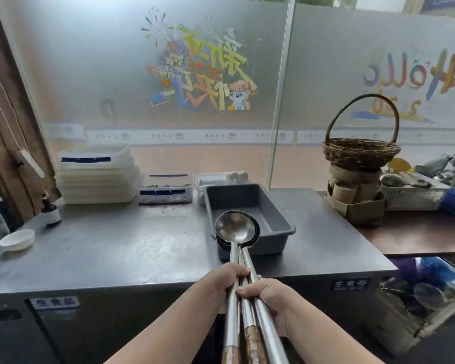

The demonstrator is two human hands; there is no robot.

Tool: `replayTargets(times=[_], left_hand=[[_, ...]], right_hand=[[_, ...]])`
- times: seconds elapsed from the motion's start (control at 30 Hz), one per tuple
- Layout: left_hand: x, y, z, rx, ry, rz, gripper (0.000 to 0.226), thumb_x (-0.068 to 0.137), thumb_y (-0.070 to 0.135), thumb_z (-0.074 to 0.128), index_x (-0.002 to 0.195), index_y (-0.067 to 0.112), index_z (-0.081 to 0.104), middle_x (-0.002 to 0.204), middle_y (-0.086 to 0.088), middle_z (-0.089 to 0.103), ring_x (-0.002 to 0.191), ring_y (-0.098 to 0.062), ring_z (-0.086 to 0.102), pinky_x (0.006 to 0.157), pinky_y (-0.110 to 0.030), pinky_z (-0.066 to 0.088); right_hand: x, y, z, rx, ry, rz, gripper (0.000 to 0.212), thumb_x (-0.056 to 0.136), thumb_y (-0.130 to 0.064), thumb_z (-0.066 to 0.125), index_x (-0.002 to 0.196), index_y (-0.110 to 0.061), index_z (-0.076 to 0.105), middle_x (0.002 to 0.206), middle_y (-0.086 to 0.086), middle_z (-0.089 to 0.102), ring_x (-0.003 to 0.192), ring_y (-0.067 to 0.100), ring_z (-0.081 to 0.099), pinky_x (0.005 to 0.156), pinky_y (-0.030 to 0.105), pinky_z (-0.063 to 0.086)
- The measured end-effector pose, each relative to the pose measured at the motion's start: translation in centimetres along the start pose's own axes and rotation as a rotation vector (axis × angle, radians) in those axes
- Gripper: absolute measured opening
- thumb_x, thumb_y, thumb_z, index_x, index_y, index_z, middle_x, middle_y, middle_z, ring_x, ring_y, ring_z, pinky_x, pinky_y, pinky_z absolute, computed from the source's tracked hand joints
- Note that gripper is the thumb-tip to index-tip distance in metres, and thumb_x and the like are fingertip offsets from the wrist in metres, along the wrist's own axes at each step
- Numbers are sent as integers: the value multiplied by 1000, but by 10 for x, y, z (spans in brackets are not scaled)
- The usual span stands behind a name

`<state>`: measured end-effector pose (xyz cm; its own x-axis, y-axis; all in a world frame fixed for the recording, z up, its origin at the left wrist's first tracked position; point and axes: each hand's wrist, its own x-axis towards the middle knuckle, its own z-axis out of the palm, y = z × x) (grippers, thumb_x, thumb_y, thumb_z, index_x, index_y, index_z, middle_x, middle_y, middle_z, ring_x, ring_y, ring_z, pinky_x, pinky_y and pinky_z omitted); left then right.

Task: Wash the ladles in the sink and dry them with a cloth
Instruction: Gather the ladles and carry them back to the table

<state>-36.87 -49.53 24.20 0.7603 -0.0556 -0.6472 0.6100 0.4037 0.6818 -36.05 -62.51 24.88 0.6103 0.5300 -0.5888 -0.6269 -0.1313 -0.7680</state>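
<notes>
Behind everything, a frosted glass wall (pixel 95 74) with colourful painted lettering and a cartoon figure, split by an upright metal post (pixel 280 101). In front of it, a wide steel counter (pixel 116 245) over cabinet doors bearing blue-edged labels. At the back left of the counter, a stack of white lidded containers (pixel 97 177); just right of that, a smaller flat container (pixel 166 191) with dark contents. Right of centre on the counter, a grey plastic tub (pixel 276 219), long side running away from the camera. Further right, on a darker table surface, a woven basket (pixel 361 151) with a tall hoop handle, sitting atop a pile of brown cardboard-like rings and boxes (pixel 355 198). At the far right, a metal tray (pixel 415 195) of jumbled utensils, too blurred to sort.

Over the near end of the tub, held up in the air, three long-handled ladles (pixel 235 229), bowls nested one upon another, the top bowl facing up, shafts bundled side by side and running back toward the camera. Left hand (pixel 227 281) curled round the shafts from the left, right hand (pixel 269 294) curled round them from the right, both grasping the bundle, knuckles nearly touching.

Near the left edge, a small dark dropper bottle (pixel 50 208) standing upright, and nearer the camera a small white dish (pixel 17 240).
</notes>
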Motion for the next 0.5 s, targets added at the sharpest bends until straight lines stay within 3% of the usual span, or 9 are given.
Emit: replayTargets(times=[0.2, 0.5], left_hand=[[65, 56, 24, -37, 37, 5, 31, 96, 20, 46, 87, 3, 71, 76, -9, 70, 58, -23, 68, 55, -28, 55], [147, 114, 10, -101, 91, -4, 32, 97, 16, 46, 84, -1, 70, 76, -11, 71, 56, -24, 69, 58, -32, 57]], right_hand=[[61, -65, -50, -48, -55, 35, 34, 86, 7, 56, 119, 14, 58, 78, 24, 68, 59, 34, 69, 52, 35, 56], [153, -118, -71, -34, -74, 105, 26, 85, 8, 56, 109, 14, 62, 82, 27, 70, 64, 37, 70, 58, 40, 58]])
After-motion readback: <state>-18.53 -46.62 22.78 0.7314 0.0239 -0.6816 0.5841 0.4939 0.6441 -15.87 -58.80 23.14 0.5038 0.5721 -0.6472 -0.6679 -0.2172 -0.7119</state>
